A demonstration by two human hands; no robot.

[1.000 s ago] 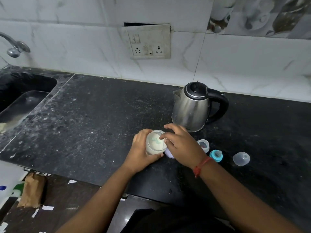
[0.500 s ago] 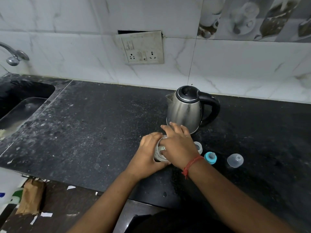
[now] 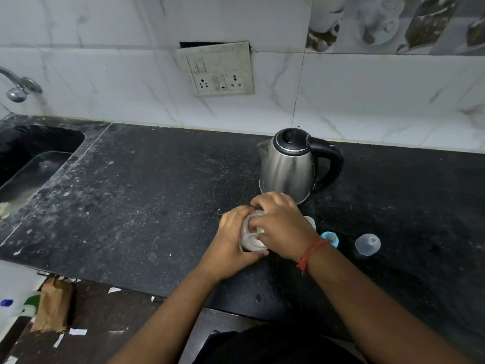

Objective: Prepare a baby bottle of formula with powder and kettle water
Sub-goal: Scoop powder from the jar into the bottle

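On speckled black counter [image 3: 131, 206], both hands' grip clasps a round translucent powder container [image 3: 249, 241]; steel kettle [image 3: 287, 169] behind.

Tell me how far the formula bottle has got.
Done: the teal nipple ring and clear cap lie off on the counter. In hand: the left hand holds the powder container in its grip while the right hand covers its top. Left: the kettle stands unused with its lid down; adding powder and water, then closing up, look undone.
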